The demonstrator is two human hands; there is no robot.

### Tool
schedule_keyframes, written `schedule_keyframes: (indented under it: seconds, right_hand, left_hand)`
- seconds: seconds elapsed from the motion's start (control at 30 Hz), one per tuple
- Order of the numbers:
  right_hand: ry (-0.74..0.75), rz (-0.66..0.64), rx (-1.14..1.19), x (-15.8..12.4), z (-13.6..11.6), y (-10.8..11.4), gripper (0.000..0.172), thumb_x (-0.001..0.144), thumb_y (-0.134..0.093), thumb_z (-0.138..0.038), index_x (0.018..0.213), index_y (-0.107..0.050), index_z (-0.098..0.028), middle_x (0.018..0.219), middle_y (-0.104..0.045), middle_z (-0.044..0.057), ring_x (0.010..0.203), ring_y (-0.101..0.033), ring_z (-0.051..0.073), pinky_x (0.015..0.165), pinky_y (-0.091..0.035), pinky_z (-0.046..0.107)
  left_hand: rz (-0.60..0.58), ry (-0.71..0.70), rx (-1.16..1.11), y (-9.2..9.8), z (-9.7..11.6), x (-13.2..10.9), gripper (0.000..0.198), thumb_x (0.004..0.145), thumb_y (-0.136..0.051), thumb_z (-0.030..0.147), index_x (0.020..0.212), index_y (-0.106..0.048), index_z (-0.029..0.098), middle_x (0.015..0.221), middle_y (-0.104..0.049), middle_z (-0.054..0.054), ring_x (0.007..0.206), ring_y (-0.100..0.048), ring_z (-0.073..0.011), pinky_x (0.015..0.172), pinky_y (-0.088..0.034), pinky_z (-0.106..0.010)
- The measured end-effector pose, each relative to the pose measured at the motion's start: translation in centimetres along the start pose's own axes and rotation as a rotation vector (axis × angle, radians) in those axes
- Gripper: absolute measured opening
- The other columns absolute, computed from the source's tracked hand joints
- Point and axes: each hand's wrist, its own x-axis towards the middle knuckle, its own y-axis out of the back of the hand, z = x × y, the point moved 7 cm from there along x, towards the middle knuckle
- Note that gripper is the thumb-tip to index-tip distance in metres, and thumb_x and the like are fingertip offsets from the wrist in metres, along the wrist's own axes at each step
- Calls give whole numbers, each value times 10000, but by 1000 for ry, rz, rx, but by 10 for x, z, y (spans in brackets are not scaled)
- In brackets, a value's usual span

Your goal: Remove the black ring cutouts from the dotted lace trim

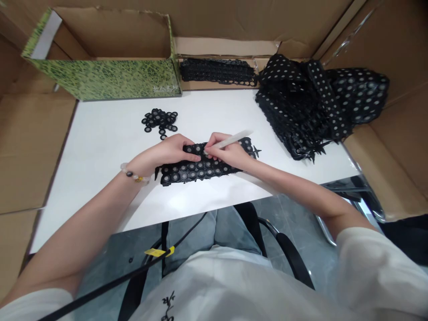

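Observation:
A black sheet of round, ring-like pieces with grey centres (pixel 200 171) lies on the white table in front of me. My left hand (pixel 170 149) grips its left part, thumb and fingers closed on the sheet. A slim white pen-like stick (pixel 236 137) is held in my right hand (pixel 229 151), its lower end down at one of the round pieces. My right hand covers part of the sheet's upper rows. Beyond my left hand lies a loose pile of small black rings (pixel 159 119) with grey centres.
A green patterned cardboard box (pixel 117 79) stands at the back left. Beside it is a stack of black perforated sheets (pixel 219 72). Black dotted sheets (pixel 307 102) are heaped at the back right. Cardboard walls (pixel 234 20) surround the white tabletop (pixel 100 129).

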Motion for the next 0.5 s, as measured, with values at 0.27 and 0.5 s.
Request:
schedule_keyframes:
  seconds: [0.27,0.5]
  right_hand:
    - [44,76,-77,-13,-6,17,141,840,-678,-282,739,-600,-222,666,-672,-17,633,-612,160,653,-463,325]
    - [30,103,-77,-9,-3,17,130,834,-669,-257,730,-598,-225,683,-676,-21,639,-609,156,658,-465,324]
  left_hand:
    - [125,66,174,-3,13,-2,390,738,-695,603,730,-647,215,709,-682,-19,775,-634,-259,826,-396,-365]
    - [195,113,186,-12,14,-1,381,775,-730,557,683,-614,207,725,-697,-51,906,-647,-312,911,-384,-429]
